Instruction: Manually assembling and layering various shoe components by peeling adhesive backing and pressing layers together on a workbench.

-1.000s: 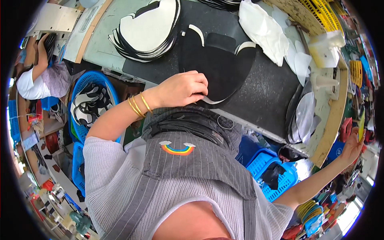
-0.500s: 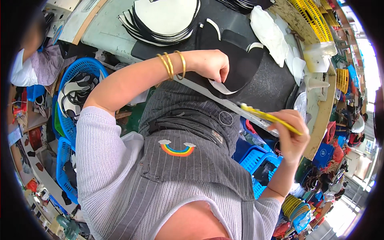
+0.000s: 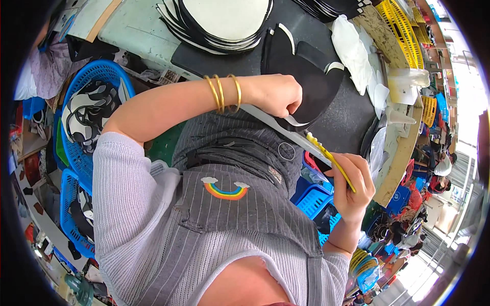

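Observation:
My left hand (image 3: 278, 95), closed, pinches the near edge of a flat black piece (image 3: 308, 76) lying on the dark work surface. Part of that piece's pale edge (image 3: 296, 122) shows beside my fingertips; the rest is hidden under the hand. White curved strips (image 3: 287, 36) mark its far and right corners too. My right hand (image 3: 352, 183) is closed around a slim yellow brush (image 3: 333, 159), much like a toothbrush. The brush head points toward the pale edge, just off the table's near edge, and seems apart from the piece.
Beyond my left hand lies a stack of rounded white and black pieces (image 3: 224, 20). A crumpled white sheet (image 3: 350, 53) and a translucent plastic container (image 3: 405, 84) are on the right. Blue baskets (image 3: 71, 120) holding cut pieces stand at left; another blue basket (image 3: 312, 202) sits below the table.
My right hand has come leftward and nearer to me, and the brush now slants more steeply. Less of the pale edge shows beside my left fingers. The whole view has shifted slightly.

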The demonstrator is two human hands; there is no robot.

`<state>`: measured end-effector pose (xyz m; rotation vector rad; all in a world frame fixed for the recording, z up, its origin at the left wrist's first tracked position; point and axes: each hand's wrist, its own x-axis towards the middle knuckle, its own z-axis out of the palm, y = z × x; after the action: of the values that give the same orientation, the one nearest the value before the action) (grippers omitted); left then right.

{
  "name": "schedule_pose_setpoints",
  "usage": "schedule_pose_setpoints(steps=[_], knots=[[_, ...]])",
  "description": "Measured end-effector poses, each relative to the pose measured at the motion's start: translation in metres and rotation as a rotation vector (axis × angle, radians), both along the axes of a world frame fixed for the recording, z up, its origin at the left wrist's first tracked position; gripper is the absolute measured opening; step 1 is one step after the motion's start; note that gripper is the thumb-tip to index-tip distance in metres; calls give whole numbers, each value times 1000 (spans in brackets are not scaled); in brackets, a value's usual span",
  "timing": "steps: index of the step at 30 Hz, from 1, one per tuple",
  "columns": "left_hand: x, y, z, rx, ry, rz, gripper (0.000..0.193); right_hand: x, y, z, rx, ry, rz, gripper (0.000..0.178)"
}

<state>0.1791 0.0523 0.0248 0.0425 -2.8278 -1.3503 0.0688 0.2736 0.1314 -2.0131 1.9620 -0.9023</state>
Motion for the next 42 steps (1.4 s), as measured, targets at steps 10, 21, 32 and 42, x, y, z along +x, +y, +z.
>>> schedule_pose_setpoints(steps=[10,21,32,42], knots=[[-20,-15,13,47,-196,-137,18,15,-29,-26,-65,113,236,38],[-24,-15,20,20,-276,-152,16,19,-29,-34,42,276,235,46],[-22,-17,14,61,-255,-105,17,18,-34,-31,98,400,297,42],[-15,-12,9,106,-179,-100,19,15,-27,-26,21,392,323,43]])
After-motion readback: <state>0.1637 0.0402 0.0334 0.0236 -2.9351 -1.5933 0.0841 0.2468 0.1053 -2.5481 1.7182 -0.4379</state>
